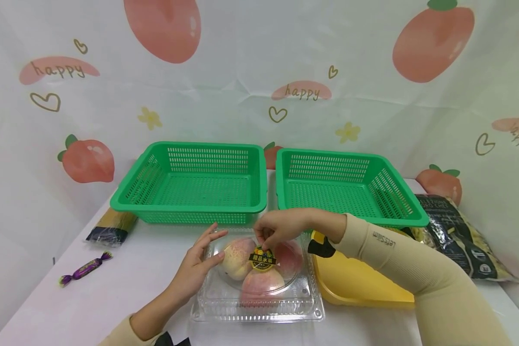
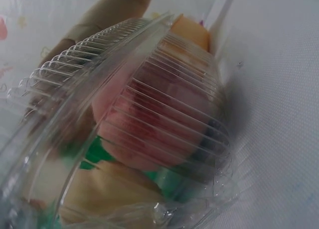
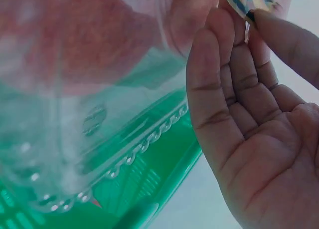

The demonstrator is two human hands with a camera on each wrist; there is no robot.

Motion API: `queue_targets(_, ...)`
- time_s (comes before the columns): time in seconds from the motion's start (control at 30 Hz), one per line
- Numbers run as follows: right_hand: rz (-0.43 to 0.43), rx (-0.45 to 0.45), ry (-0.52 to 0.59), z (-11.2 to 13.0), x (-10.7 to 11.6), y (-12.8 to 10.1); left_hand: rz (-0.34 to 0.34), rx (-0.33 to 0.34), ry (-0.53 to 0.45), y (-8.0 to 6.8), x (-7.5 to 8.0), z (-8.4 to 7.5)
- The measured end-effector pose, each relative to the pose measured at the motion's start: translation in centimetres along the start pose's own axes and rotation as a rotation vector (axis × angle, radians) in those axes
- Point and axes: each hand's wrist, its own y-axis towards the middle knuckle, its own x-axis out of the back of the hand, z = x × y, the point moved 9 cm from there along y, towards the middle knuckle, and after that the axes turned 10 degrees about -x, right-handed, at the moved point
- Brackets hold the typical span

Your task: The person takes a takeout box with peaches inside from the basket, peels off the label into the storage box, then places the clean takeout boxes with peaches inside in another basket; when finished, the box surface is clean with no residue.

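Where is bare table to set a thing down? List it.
Bare cloth lies left of the clear clamshell, between it and the purple candy, bounded behind by the left basket. Both basket floors are bare. The right is crowded: yellow tray, then dark bag. Both hands occupy the clamshell.

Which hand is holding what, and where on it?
Right hand pinches the sticker atop the clamshell lid, at its top edge. Left hand rests flat against the lid's left side, gripping nothing.
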Motion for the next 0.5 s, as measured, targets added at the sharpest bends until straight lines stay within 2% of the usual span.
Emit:
queue_targets(0.23,0.000,0.014,0.084,-0.30,0.04,-0.29,-0.002,-0.008,-0.007,-0.01,0.05,0.01)
queue_targets(0.5,-0.001,0.003,0.032,-0.40,-0.16,-0.38,0.006,-0.013,-0.011,0.04,-0.02,0.05)
